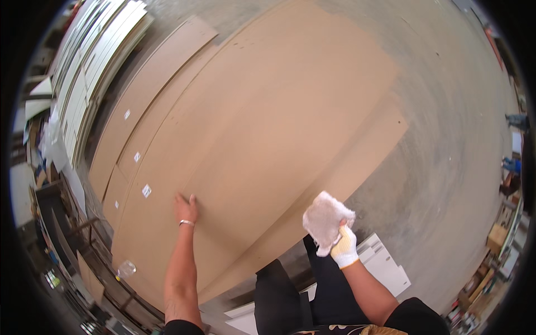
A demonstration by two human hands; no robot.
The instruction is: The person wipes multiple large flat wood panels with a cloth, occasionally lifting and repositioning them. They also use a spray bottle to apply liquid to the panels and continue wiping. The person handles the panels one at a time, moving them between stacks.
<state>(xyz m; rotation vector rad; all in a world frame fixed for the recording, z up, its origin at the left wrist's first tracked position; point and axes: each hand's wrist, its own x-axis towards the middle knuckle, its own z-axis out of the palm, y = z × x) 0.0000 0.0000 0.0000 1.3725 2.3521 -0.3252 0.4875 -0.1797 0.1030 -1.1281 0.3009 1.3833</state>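
A large brown board (290,100) spreads out in front of me, its surface smooth with a darker band toward the near right side. My left hand (186,207), bare with a bracelet at the wrist, rests on the board with thumb and fingers apart and holds nothing. In a white knit glove with a yellow cuff, my right hand (344,245) grips a fluffy off-white cloth (325,220) near the board's near right edge. Small white labels (147,191) are stuck on the board's left part.
Narrower brown boards (153,84) lie along the left side. Beyond them white panels (97,72) are stacked. White boards (385,265) lie by my legs at the right. A clear plastic piece (127,269) sits at the near left corner. Grey concrete floor (446,139) extends right.
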